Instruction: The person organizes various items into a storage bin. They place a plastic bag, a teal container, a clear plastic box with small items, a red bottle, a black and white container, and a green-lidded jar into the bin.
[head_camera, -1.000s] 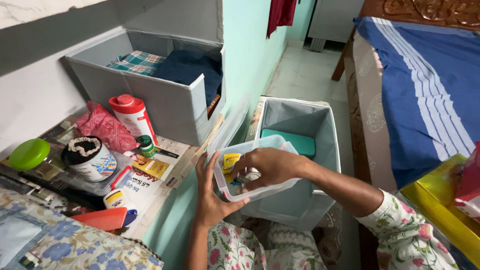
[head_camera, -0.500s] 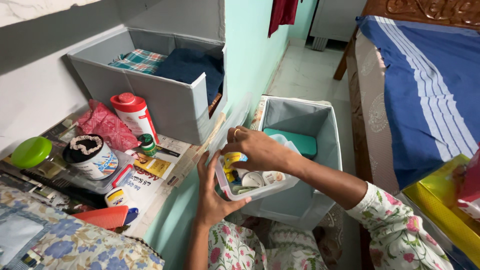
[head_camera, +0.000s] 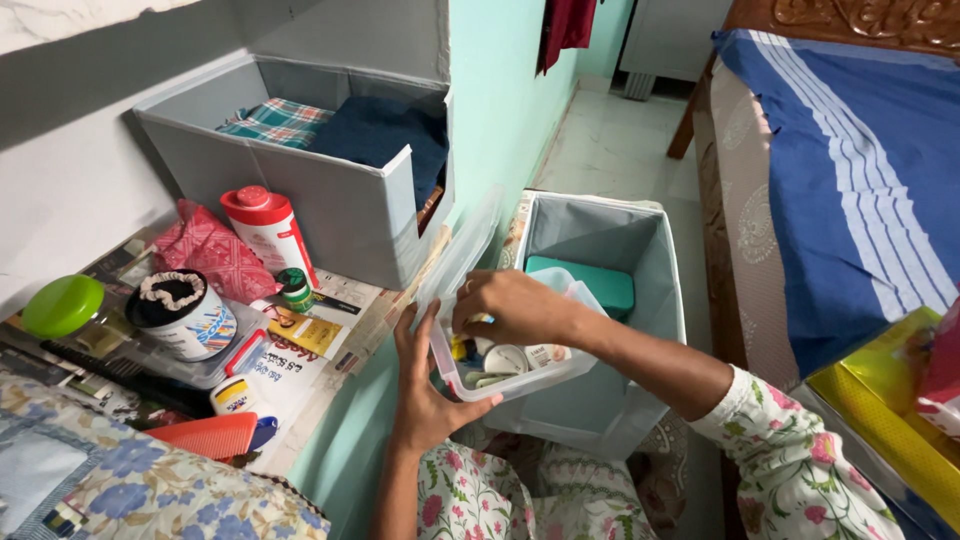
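Note:
My left hand (head_camera: 420, 385) cups the near left side of a clear plastic container (head_camera: 540, 375) and holds it over a grey fabric bin (head_camera: 600, 240) on the floor. The container's clear lid (head_camera: 458, 255) stands tilted up behind it. My right hand (head_camera: 510, 305) reaches into the container from the right, its fingers curled around a small yellow packet (head_camera: 462, 345). Small white jars and other little items (head_camera: 510, 360) lie in the container.
A teal box (head_camera: 605, 285) lies in the floor bin. On the shelf at left stand a larger grey bin (head_camera: 330, 215) with folded clothes, a red-capped bottle (head_camera: 265, 230), a round tub (head_camera: 180, 315), a green lid (head_camera: 60, 305), an orange comb (head_camera: 205, 435). A bed with a blue cover (head_camera: 850, 150) is at right.
My right hand has come up out of the container's middle, moved to its far left corner and closed on the yellow packet. The white jars inside are now uncovered.

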